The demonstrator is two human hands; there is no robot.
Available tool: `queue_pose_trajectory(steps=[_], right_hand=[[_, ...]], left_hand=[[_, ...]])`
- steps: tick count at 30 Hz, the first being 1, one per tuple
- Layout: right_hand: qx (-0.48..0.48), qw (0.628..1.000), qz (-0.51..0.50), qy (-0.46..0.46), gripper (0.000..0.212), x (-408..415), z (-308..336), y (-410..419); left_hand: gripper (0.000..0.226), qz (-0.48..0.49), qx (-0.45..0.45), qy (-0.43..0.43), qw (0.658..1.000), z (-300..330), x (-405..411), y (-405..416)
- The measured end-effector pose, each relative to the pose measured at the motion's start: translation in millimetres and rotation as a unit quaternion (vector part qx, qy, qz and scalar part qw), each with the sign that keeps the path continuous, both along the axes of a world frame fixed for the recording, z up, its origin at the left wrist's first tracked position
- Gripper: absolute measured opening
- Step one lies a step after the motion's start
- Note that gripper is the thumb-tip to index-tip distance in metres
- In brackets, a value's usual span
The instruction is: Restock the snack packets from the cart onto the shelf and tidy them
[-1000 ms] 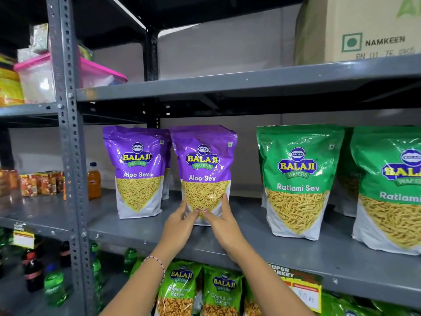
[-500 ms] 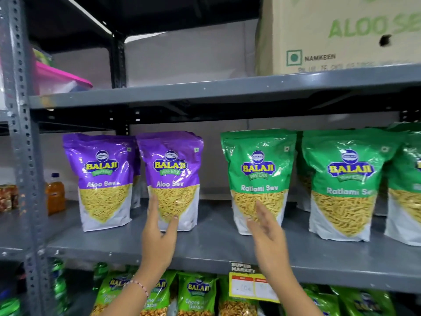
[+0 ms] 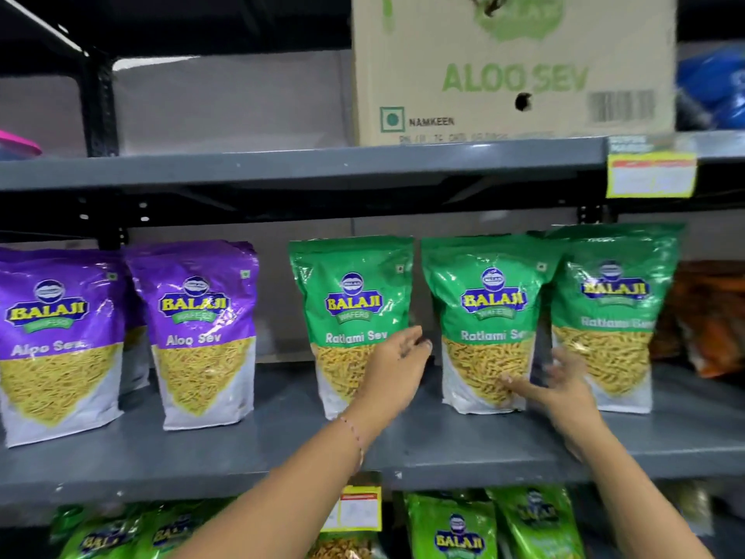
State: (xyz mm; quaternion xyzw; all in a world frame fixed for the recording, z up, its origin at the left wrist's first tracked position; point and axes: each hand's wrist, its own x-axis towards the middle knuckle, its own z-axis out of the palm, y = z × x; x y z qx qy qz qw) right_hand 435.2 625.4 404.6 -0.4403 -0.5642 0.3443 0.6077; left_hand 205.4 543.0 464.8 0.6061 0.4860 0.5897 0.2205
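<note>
A grey metal shelf (image 3: 250, 457) spans the whole view, and everything here is placed against it. On the board above it stands a brown "ALOO SEV" carton (image 3: 512, 70), with a yellow price tag (image 3: 651, 173) hanging from that upper board's front edge to the right. Standing upright on the shelf, from its left end, are two purple Aloo Sev packets (image 3: 60, 340) (image 3: 205, 332), then three green Ratlami Sev packets: the first (image 3: 346, 300) just past the purple pair, the middle one (image 3: 483, 308) beside it with a gap between, and the third (image 3: 612, 312) overlapping behind the middle one's right edge. Orange packets (image 3: 709, 316) sit blurred at the shelf's right end. Below the shelf, more green Balaji packets (image 3: 455, 530) show.

The left hand (image 3: 399, 365) reaches over the shelf's front edge, fingers loosely curled and together, in the gap at the first green packet's right edge. The right hand (image 3: 560, 385) is spread open, fingers splayed and motion-blurred, its thumb lying against the lower front of the middle packet; neither hand grips anything.
</note>
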Motion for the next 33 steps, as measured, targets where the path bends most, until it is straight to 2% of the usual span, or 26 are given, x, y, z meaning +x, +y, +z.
queue_pose_trajectory(steps=[3,7,9,12,15,21,24,28,31,33], right_hand=[[-0.031,0.995,0.074,-0.052,0.089,10,2,14],[-0.027,0.997,0.064,-0.032,0.044,23,-7,24],[-0.018,0.999,0.020,-0.031,0.034,25,-7,24],[0.028,0.997,-0.032,-0.058,0.026,19,-3,17],[0.065,0.990,-0.035,-0.120,0.023,14,-4,13],[0.048,0.990,-0.027,-0.132,0.030,14,-5,13],[0.043,0.989,-0.031,-0.139,0.029,15,-6,14],[0.069,0.985,-0.081,-0.137,0.021,15,-7,6],[0.168,0.966,-0.162,-0.114,0.020,13,-5,-9],[0.246,0.939,-0.176,-0.165,0.026,0,0,-24]], left_hand=[[0.041,0.032,-0.016,-0.002,0.999,18,27,29],[0.030,0.112,0.004,-0.031,0.993,24,47,57],[0.030,0.139,0.019,-0.052,0.989,21,50,66],[0.031,0.178,0.034,-0.064,0.981,19,55,72],[0.032,0.210,0.023,-0.044,0.976,20,60,75],[0.042,0.197,0.000,-0.102,0.975,22,61,78],[0.034,0.174,-0.012,-0.131,0.976,19,61,74],[0.029,0.189,0.034,-0.051,0.980,3,62,55],[0.040,0.179,0.110,0.003,0.978,-26,57,32],[0.051,0.180,0.144,0.078,0.970,-39,48,15]])
